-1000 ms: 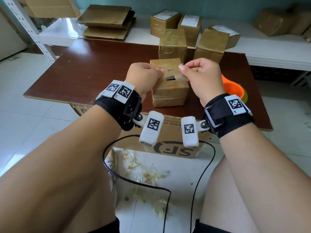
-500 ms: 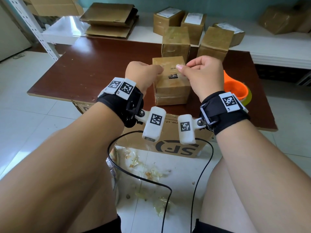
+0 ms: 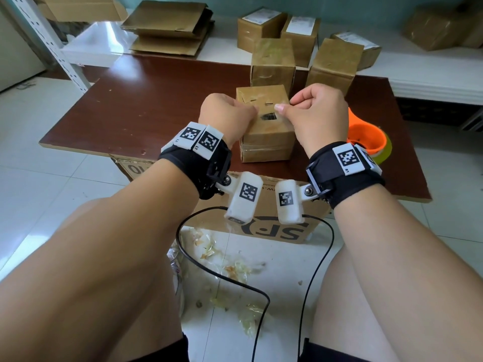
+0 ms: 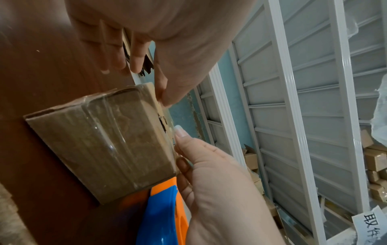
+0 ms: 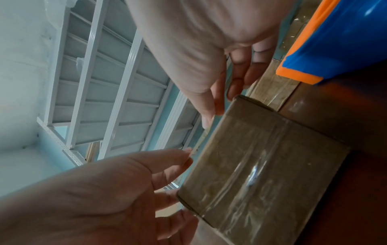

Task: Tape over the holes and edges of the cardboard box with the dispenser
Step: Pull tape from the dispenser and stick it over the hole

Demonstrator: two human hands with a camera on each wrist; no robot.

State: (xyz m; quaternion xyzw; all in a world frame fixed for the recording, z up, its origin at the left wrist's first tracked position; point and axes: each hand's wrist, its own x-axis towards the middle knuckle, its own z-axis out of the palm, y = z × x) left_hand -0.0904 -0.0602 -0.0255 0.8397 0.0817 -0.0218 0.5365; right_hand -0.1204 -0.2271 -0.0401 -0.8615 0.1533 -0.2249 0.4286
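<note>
At the frame's centre, the left hand [image 3: 226, 114] and right hand [image 3: 317, 113] each pinch a clear tape strip [image 4: 172, 132] above the box [image 3: 264, 121].

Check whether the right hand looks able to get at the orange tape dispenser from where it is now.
Probably yes. The orange tape dispenser sits on the table just right of the right hand, with nothing between them. But that hand is pinching a clear tape strip over the cardboard box, so it must let go first.

— Where is there room?
— Left of the box [image 3: 264, 131], the tabletop [image 3: 146, 111] lies bare.
— And what blocks?
— Two boxes [image 3: 273, 64] stand just behind; the dispenser [image 3: 366, 134] sits close on the right.
</note>
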